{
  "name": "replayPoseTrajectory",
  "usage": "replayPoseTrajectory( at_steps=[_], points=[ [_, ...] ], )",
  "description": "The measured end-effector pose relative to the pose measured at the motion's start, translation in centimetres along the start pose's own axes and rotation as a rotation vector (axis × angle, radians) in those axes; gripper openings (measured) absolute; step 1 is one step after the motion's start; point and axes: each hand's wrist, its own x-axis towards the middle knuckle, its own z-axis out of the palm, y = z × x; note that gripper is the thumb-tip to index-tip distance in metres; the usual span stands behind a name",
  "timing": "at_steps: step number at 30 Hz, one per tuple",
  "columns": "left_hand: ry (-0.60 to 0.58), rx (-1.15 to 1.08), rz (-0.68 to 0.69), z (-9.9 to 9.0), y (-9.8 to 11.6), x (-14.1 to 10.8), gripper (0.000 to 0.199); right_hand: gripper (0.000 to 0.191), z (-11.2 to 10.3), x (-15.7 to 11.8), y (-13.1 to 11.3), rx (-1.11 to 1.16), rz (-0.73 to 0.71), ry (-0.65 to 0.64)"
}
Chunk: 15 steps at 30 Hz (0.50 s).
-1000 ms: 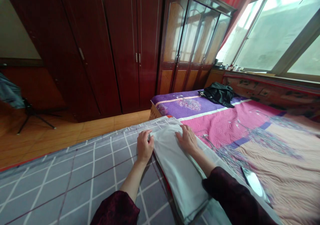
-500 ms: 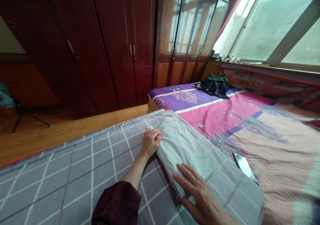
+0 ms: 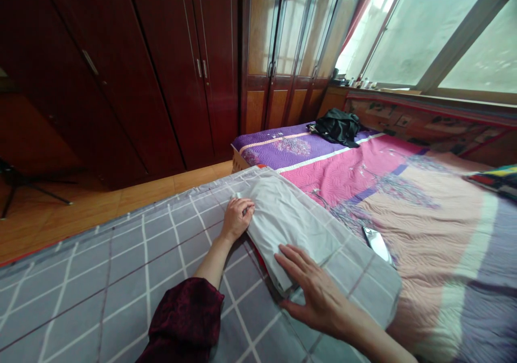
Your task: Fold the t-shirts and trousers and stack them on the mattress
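Observation:
A pale grey folded cloth (image 3: 283,212) lies on a grey sheet with white checks (image 3: 161,266), with a strip of red showing under its near edge. My left hand (image 3: 238,217) has its fingers curled closed on the cloth's left edge, near the far end. My right hand (image 3: 313,285) rests with spread fingers, the fingertips on the near end of the cloth and the thumb just beside its edge. A dark red patterned sleeve covers my left forearm; my right forearm is bare.
To the right, a quilt in purple, pink and peach (image 3: 388,185) bears a phone (image 3: 378,244), a black garment (image 3: 337,127) and a multicoloured cloth (image 3: 496,180). Dark red wardrobes (image 3: 161,72) stand beyond the tiled floor (image 3: 161,188). Tripod legs (image 3: 28,182) show at left.
The view has shifted a little to the right and down. My right hand's fingers remain spread on the cloth; my left hand keeps its place at the cloth's edge.

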Motion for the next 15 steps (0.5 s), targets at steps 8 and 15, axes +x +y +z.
replayPoseTrajectory(
  at_steps=[8, 15],
  points=[
    [-0.004, -0.006, 0.013, 0.0, -0.2, 0.0, 0.018, 0.031, -1.7, 2.0, -0.3, 0.19, 0.214, 0.092],
    [-0.018, 0.0, 0.01, -0.1, 0.0, -0.1, 0.019, 0.023, -1.4, 2.1, 0.3, 0.167, 0.218, 0.064]
  ],
)
